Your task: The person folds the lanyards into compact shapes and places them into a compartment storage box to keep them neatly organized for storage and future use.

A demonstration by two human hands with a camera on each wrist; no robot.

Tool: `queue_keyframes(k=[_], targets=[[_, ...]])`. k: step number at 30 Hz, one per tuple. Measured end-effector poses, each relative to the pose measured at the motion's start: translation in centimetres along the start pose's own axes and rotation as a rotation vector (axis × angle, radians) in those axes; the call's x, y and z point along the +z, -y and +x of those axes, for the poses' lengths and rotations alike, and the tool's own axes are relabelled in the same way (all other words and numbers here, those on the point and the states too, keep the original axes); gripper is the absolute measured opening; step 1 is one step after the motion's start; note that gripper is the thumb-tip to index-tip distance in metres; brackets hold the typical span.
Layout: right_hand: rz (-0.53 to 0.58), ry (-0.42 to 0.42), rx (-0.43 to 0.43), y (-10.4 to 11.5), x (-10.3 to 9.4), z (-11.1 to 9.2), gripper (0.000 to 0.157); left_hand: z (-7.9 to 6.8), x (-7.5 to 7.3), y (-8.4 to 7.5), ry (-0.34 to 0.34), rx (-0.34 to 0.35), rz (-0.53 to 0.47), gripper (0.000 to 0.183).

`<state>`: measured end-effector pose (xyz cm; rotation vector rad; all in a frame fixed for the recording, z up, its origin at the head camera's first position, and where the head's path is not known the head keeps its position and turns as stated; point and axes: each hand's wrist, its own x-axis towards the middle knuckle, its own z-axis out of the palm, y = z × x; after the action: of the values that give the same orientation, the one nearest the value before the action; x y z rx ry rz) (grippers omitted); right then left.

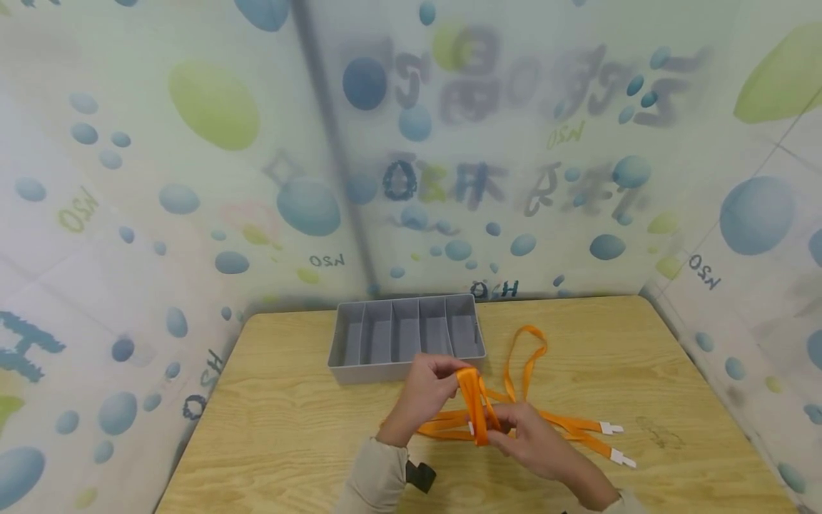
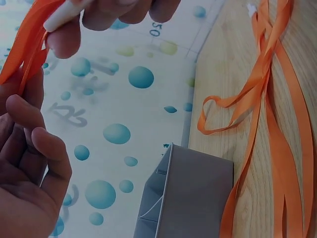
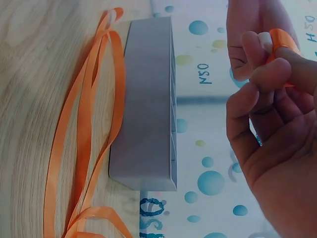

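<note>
Above the table, both hands hold a looped orange lanyard (image 1: 474,403). My left hand (image 1: 427,392) pinches the top of its folds between thumb and fingers. Lower down and to the right, my right hand (image 1: 531,441) grips the bottom of the loops. A white clip (image 2: 64,15) of this lanyard shows by the fingers in the left wrist view, and a bit of white shows beside the right thumb in the right wrist view. More orange lanyards (image 3: 84,114) lie spread on the wood behind and under the hands, with white clips (image 1: 621,457) at their right ends.
A grey box (image 1: 369,373) with several slots stands at the table's back, just beyond the left hand. The wooden table (image 1: 270,414) meets patterned curtain walls (image 1: 411,214) at the back and sides. A black strap (image 1: 420,476) shows by the left sleeve.
</note>
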<state>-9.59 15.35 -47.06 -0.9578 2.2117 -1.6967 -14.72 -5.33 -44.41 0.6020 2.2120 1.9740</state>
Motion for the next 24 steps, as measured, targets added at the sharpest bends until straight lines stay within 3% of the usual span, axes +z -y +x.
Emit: queue_keyframes(k=[9,17,24], targets=[[0.042,0.012,0.038,0.73,0.12,-0.06,0.015,-0.10,-0.40,-0.05,0.031,-0.009,0.023,0.013],[0.151,0.064,0.068,0.65,0.11,-0.08,0.034,-0.03,-0.77,0.06,0.072,-0.026,0.042,0.012],[0.150,0.057,0.028,0.95,0.15,0.02,0.019,0.04,-0.36,0.50,0.091,0.003,0.067,0.031]])
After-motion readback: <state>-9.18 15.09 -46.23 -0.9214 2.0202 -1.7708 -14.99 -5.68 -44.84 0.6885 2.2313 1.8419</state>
